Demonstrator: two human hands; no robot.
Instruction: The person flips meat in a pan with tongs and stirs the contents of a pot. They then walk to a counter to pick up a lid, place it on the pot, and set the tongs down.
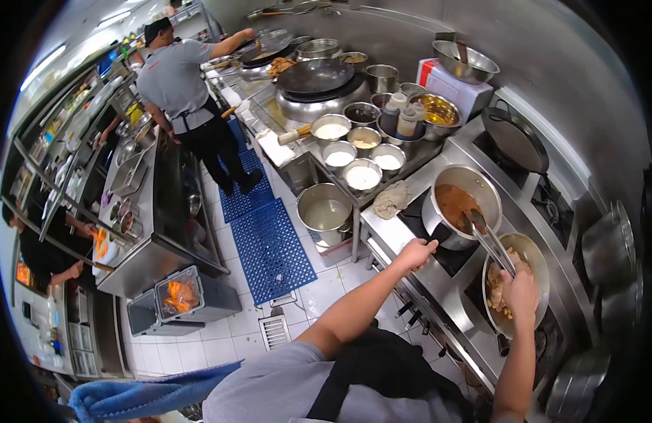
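Observation:
My left hand (416, 255) is closed on the dark handle of a metal saucepan (498, 189), which stands on the stove with reddish-brown sauce (455, 200) in it. Metal tongs (492, 244) are gripped in my right hand (521, 292), their tips at the sauce near the saucepan's right side. Under the right hand sits a frying pan (539, 262) holding pieces of pale browned food, partly hidden by hand and tongs. A crumpled grey cloth (392, 200) lies left of the saucepan.
Several metal pots of white powder or liquid (362, 174) and squeeze bottles (407, 120) stand beyond the stove. A dark round pan (515, 139) rests at the back. A large stockpot (326, 210) is lower left. Another person (178, 77) works at a wok; blue mats (269, 247) cover the floor.

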